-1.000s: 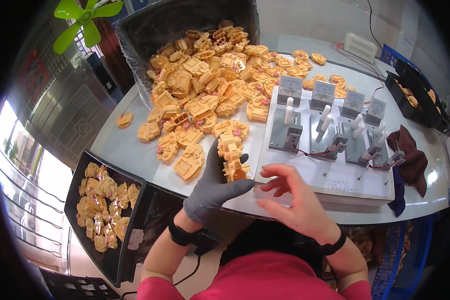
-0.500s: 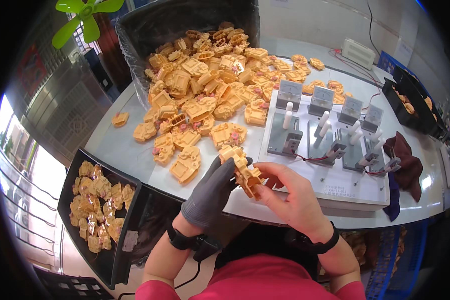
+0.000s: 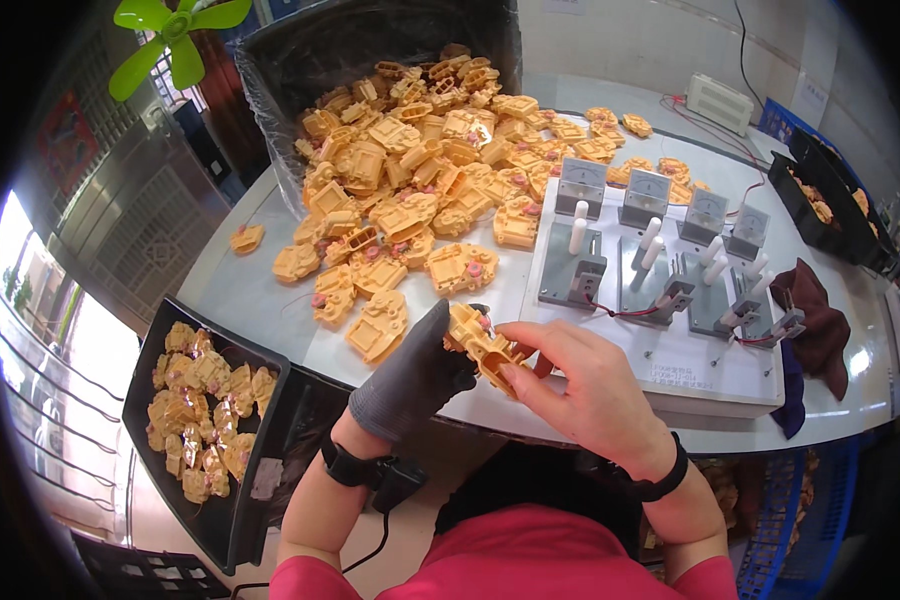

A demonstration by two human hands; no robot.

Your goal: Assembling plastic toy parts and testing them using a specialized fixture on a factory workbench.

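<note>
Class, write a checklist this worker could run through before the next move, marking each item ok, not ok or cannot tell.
1. Yellow plastic housing steadied between both hands: ok.
2. Both hands gloved: not ok; the left hand wears a grey glove, the right hand is bare.
3. White fixture board beside the right hand: ok.
4. Analog meters readable: cannot tell, dials too small.
5. Loose housings all contained: not ok, many lie on the table.

Wide fisheye head view, down onto the table (image 3: 245,295)
</note>
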